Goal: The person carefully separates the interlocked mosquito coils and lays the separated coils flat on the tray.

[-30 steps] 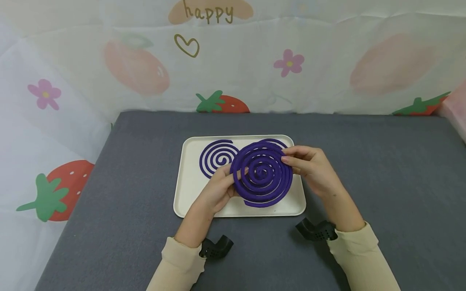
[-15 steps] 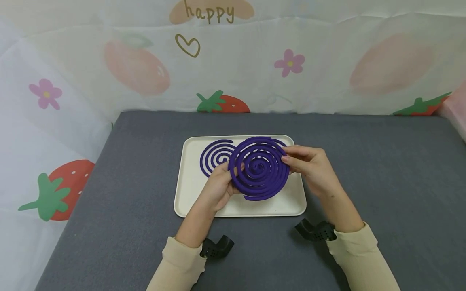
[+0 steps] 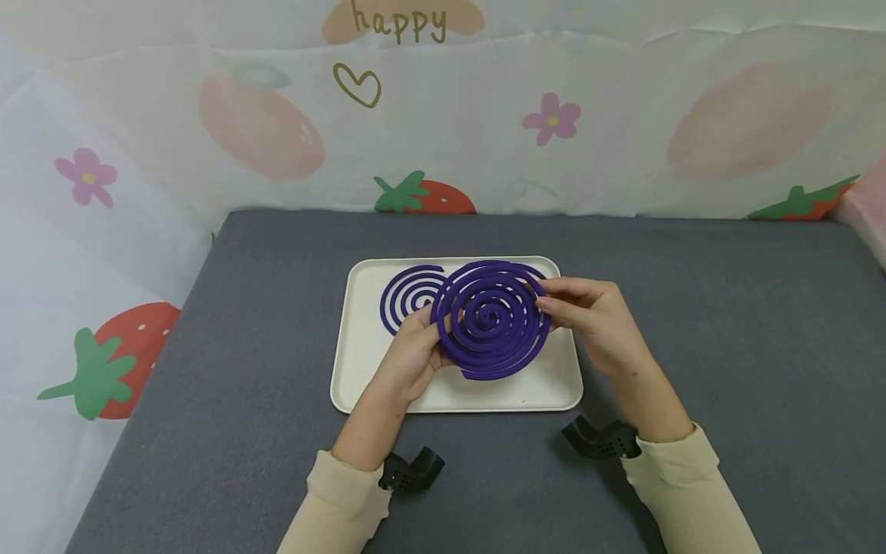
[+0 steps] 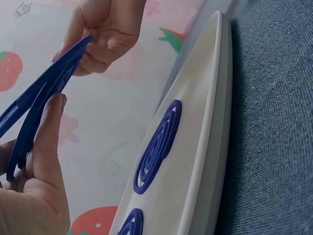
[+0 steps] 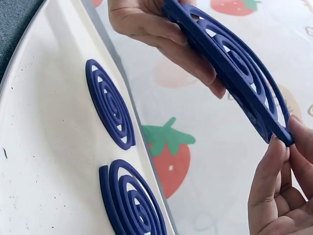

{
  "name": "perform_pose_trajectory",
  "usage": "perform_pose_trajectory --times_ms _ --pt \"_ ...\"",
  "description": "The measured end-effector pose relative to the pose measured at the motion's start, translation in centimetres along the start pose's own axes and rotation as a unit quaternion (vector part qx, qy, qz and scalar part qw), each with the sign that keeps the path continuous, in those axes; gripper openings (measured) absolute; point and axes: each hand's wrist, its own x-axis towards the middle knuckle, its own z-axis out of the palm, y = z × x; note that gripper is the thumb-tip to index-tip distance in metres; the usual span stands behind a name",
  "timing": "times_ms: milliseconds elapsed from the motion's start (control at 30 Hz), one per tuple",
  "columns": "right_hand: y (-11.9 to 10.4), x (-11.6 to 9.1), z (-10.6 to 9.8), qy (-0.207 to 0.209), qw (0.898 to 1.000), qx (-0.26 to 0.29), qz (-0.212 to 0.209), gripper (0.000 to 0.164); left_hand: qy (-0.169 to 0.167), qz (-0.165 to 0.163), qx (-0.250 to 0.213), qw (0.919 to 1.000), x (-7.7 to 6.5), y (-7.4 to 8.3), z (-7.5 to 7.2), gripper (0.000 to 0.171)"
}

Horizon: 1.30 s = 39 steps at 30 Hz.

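Note:
Dark blue-purple mosquito coils point(image 3: 490, 317) are held up over the white tray point(image 3: 374, 392), tilted toward the head camera. My left hand point(image 3: 414, 355) grips their left edge, thumb on top and fingers underneath. At the right edge my right hand point(image 3: 594, 317) pinches them between thumb and fingertips. In the left wrist view the held coils point(image 4: 36, 105) show two layers, spread apart near the left hand and meeting toward the right hand. Two more coils lie flat on the tray: a farther one point(image 5: 111, 105) and a nearer one point(image 5: 137, 201) in the right wrist view.
The tray lies on a dark grey cloth-covered table point(image 3: 706, 323). Behind and to the left hangs a white curtain point(image 3: 484, 85) printed with strawberries, flowers and "happy". Black camera mounts point(image 3: 413, 471) sit at both wrists. A pink item point(image 3: 865, 204) shows at the right edge.
The held coils have shifted slightly left and tipped a little, their lower edge rising in the head view. Both hands keep their hold at the edges.

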Motion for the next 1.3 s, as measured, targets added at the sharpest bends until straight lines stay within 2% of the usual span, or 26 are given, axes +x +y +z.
perform_pose_trajectory --times_ms 133,300,467,600,733,800,1000,1300 --pt "-0.1 0.0 -0.1 -0.002 1.000 0.006 0.009 0.037 0.000 -0.001 0.013 0.9999 -0.1 0.1 -0.1 0.015" --pt "-0.2 0.0 -0.2 0.002 0.999 0.042 0.020 0.036 0.005 -0.003 0.033 0.9994 -0.2 0.4 -0.3 0.019" --pt "-0.2 0.0 -0.7 0.011 0.999 0.047 0.025 0.033 0.018 -0.001 0.059 0.9981 -0.4 0.9 -0.8 0.014" --pt "-0.1 -0.5 -1.5 0.026 0.998 0.015 0.053 0.030 0.013 -0.013 0.085 0.9962 -1.2 1.2 -2.0 0.019" --pt "0.5 -1.3 -2.8 0.028 0.995 -0.027 0.089 0.029 0.005 -0.036 0.108 0.9935 -2.6 1.2 -4.0 0.035" --pt "0.8 -1.8 -3.4 0.026 0.993 -0.046 0.103 0.028 0.004 -0.047 0.118 0.9919 -3.3 1.3 -5.0 0.037" --pt "1.8 -3.0 -4.8 0.016 0.989 -0.083 0.121 0.022 0.000 -0.073 0.190 0.9791 -4.8 1.5 -7.1 0.039" --pt "2.9 -3.5 -5.3 -0.005 0.984 -0.109 0.142 0.015 0.002 -0.084 0.273 0.9583 -5.1 1.5 -8.0 0.038"
